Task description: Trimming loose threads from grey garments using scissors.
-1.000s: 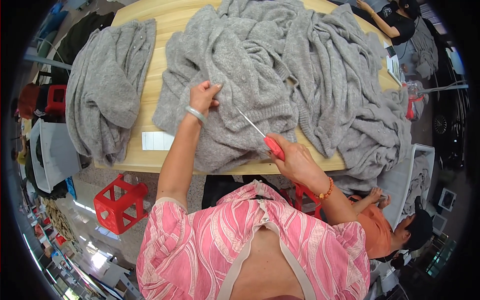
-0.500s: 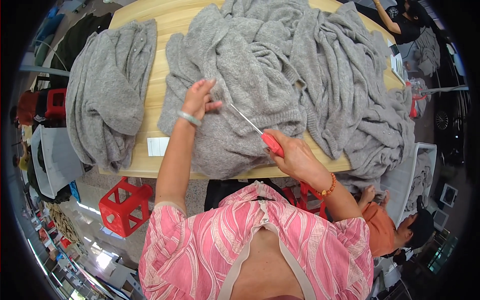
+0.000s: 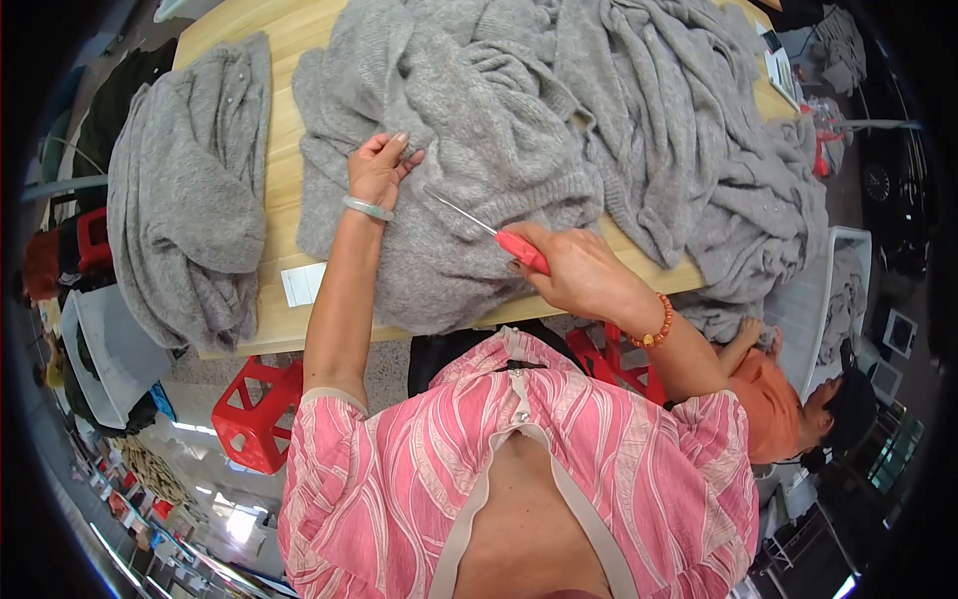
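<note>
A grey knitted sweater lies crumpled on the table in front of me, its ribbed edge toward the right. My left hand rests at its left part, thumb and fingers pinched on a fold of the knit. In my right hand is a needle tool with a red handle and a thin metal shaft; whether its tip is hooked I cannot make out. That shaft points up and left over the sweater, its tip a short way from my left fingers.
Another grey garment pile lies at the table's left end, and more grey knitwear on the right. A white paper slip sits by the front edge. Red stools stand below. A person in orange works beside a white bin.
My left fingers have closed from a loose, spread pose onto the knit. The view has shifted, so the table sits a little farther left and higher. The tool stays in my right hand.
</note>
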The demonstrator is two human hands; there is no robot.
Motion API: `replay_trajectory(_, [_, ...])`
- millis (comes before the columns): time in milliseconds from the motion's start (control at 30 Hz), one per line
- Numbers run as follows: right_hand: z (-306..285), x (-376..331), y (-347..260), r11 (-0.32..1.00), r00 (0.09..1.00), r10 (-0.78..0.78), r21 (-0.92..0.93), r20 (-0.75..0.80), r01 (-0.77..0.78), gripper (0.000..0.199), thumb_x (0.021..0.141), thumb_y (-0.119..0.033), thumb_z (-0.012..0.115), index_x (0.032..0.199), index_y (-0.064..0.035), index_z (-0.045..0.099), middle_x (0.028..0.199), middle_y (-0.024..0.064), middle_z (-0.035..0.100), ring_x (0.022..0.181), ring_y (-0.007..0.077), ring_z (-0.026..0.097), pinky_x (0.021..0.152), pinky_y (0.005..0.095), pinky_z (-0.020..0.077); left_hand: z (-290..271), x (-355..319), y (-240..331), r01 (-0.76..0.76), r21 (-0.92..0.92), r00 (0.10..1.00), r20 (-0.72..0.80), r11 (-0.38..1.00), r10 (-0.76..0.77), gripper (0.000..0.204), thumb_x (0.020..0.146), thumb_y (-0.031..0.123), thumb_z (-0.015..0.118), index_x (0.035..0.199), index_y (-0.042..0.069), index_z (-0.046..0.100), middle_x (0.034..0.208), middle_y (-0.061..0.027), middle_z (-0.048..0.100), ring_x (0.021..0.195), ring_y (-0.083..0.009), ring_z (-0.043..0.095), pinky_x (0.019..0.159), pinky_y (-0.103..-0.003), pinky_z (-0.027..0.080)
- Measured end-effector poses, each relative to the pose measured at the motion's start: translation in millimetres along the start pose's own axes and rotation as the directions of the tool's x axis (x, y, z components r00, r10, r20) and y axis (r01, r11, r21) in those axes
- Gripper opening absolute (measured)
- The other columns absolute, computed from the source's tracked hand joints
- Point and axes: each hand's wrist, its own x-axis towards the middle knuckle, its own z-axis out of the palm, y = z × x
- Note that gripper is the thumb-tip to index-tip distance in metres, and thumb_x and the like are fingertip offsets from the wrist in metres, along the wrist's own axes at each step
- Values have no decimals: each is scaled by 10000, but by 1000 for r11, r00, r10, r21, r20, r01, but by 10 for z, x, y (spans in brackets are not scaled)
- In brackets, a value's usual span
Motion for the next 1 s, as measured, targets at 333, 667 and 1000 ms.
replay_trajectory(333, [-11,-456,208,992,992,120,37,43,-121,342,860,-210,592,1171,-87,520,805,238,626,773,421,600,685,482,463,-248,-43,-285,-240,206,968,-28,948,251,220,841,82,664,1038,25,584,1000,-74,611,910,-150,581,802,-267,462])
replay_trajectory(667, [166,-763,448,992,998,57,116,19,-58,399,816,-133,585,1206,-102,509,904,227,631,855,423,594,732,461,477,313,-527,-358,-567,807,651,562,-165,510,534,763,126,702,1232,-9,487,1169,-195,530,1069,-360,519,920,-394,425])
replay_trajectory(1000, [280,-1101,1010,946,909,201,312,-366,-84,365,858,-139,605,1193,-37,502,876,253,604,821,438,582,717,414,468,931,-755,57,-609,788,773,564,89,292,104,829,18,615,925,46,644,808,-88,590,668,-157,587,623,-267,468])
